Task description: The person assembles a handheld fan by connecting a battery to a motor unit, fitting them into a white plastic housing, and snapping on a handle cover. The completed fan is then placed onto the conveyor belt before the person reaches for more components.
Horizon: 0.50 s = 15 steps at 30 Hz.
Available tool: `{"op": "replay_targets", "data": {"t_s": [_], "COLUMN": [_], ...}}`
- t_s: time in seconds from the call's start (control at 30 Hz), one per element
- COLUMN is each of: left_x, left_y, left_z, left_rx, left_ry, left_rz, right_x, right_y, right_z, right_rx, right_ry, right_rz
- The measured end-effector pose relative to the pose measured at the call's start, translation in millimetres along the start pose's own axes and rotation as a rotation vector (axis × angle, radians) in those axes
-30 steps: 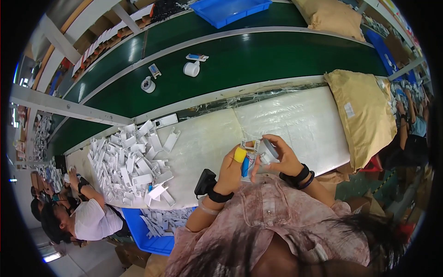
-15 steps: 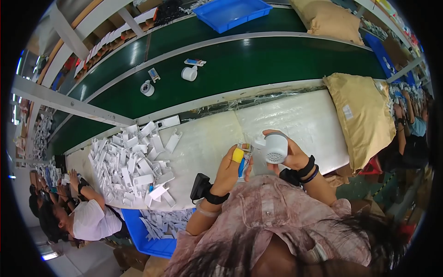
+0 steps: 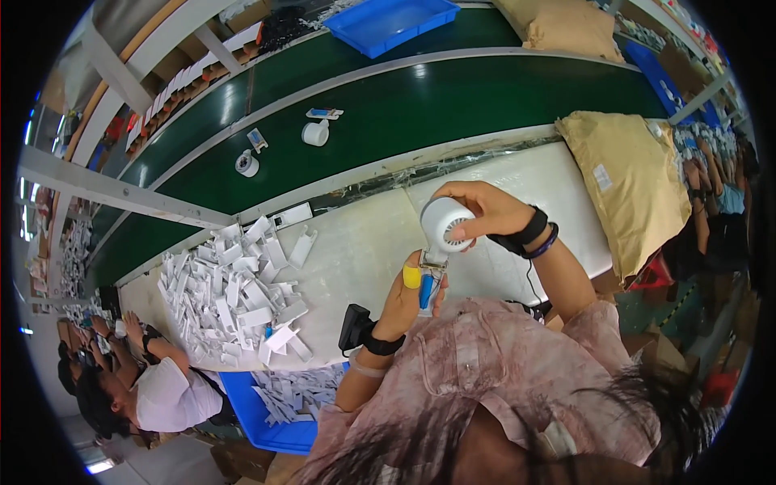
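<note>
My left hand [image 3: 394, 305], with a yellow wrap [image 3: 412, 276] on its thumb, is closed round an opened white handle that has a blue cylindrical battery [image 3: 426, 291] in it. Above it, my right hand [image 3: 495, 212] grips a round white fan head [image 3: 441, 220] with a slotted grille. The head stands at the top end of the handle; whether the two are fastened together cannot be made out. To the left, a heap of white plastic handle shells [image 3: 234, 291] lies on the pale worktop [image 3: 364, 259].
Beyond the worktop runs a green conveyor belt [image 3: 404, 121], carrying two similar fan units [image 3: 315, 133]. A blue tray [image 3: 392, 28] is at the back. On the right lies a brown paper sack [image 3: 626, 194]. A blue bin [image 3: 275, 435] holds white parts below the heap. Co-workers sit left and right.
My right hand has swung up and left, turning the fan head over the top of the handle. My left hand stays almost in place. The view has shifted slightly.
</note>
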State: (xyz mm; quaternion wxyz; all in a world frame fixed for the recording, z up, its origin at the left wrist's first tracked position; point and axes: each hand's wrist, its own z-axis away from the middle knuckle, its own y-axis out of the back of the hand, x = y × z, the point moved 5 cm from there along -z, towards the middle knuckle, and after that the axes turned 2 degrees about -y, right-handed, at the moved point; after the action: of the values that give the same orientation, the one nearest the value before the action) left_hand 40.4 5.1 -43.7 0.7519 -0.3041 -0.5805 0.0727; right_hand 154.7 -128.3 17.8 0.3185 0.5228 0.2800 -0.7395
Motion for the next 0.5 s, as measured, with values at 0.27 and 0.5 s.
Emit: {"op": "replay_targets", "data": {"t_s": [0.27,0.5], "left_x": [-4,-13], "left_y": [-4,9], "left_z": [1,-7], "left_rx": [0.043,0.124], "left_ry": [-0.018,-0.036], "left_rz": [0.027,0.005], "right_x": [2,2], "right_y": [-1,-3], "right_z": [-17,-27], "right_rx": [-0.061,-0.087], "right_ry": [-0.076,-0.2], "right_rz": [0.176,0.282]}}
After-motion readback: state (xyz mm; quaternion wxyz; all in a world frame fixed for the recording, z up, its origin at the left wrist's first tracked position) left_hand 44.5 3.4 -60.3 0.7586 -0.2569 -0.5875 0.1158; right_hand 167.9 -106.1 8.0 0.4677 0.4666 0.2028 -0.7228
